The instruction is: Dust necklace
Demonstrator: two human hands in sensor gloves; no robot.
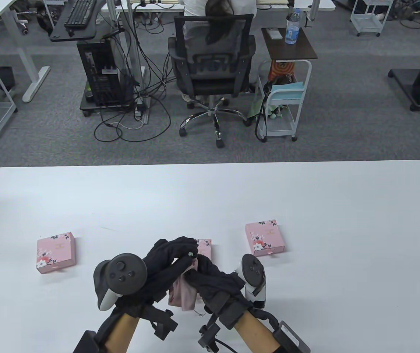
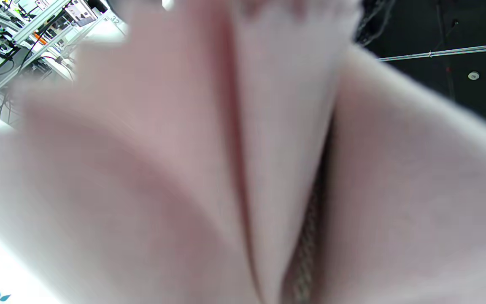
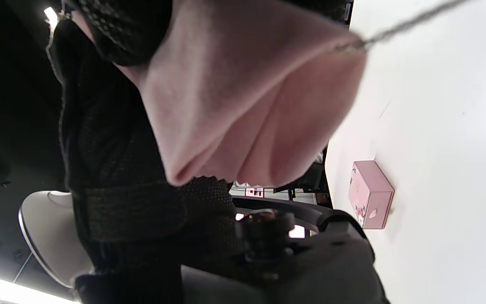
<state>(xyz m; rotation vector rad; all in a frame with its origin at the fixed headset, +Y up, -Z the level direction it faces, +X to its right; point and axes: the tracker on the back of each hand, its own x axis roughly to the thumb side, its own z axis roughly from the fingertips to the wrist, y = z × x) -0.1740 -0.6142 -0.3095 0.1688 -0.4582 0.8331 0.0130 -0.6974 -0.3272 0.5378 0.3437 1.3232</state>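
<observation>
Over the table's near middle both gloved hands meet around a pink cloth. My left hand curls its fingers over the top, and a small green pendant of the necklace shows at its fingertips. My right hand grips the cloth from the right. The right wrist view shows the cloth bunched under dark fingers, with a thin chain running out of it. The cloth fills the left wrist view, a piece of chain lying in a fold. The rest of the necklace is hidden.
Three pink floral boxes lie on the white table: one at the left, one just behind the hands, one at the right. A person sits in an office chair beyond the far edge.
</observation>
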